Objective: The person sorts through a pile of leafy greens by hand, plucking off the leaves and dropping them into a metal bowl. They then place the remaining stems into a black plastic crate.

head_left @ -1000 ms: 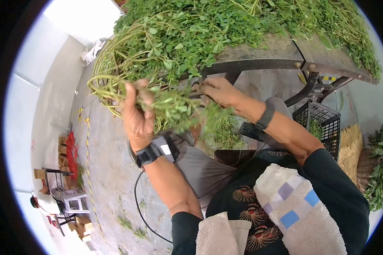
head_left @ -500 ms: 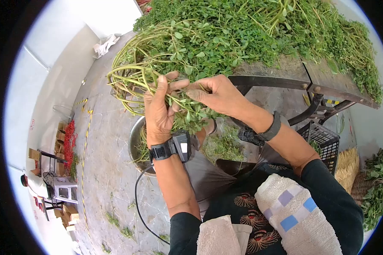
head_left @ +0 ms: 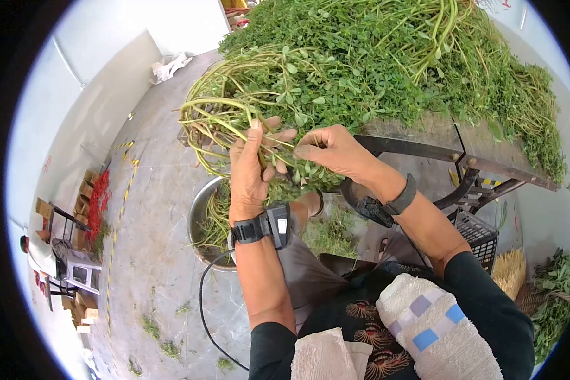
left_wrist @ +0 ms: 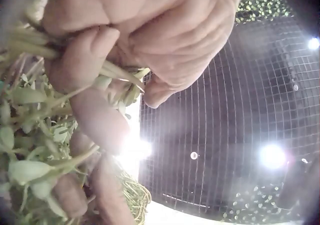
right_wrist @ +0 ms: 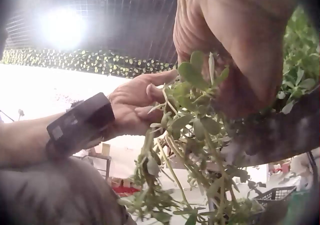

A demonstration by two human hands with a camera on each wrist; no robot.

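Observation:
My left hand (head_left: 250,168) holds a bunch of purslane across its palm, thumb up and fingers spread among the stems. The long pale stems (head_left: 212,107) loop out to the left, and leafy tips hang below the hand. Close on the right, my right hand (head_left: 335,152) has its thumb and forefinger pinched at the bunch's leafy side. In the right wrist view, leafy sprigs (right_wrist: 200,120) hang beside the curled right fingers, with the left palm behind them. A large purslane heap (head_left: 367,69) covers the table beyond both hands.
The table's dark edge (head_left: 411,145) runs right of the hands. Below the left hand, a metal basin (head_left: 193,221) on the floor contains stems. A black crate (head_left: 478,234) stands at right near a straw bundle (head_left: 510,272). A cable (head_left: 202,304) hangs from the left wrist device.
The blurred, moving bunch has become steady. Both hands have come closer together, and the right fingers now work at the bunch's leafy side. The head view has shifted, showing more basin.

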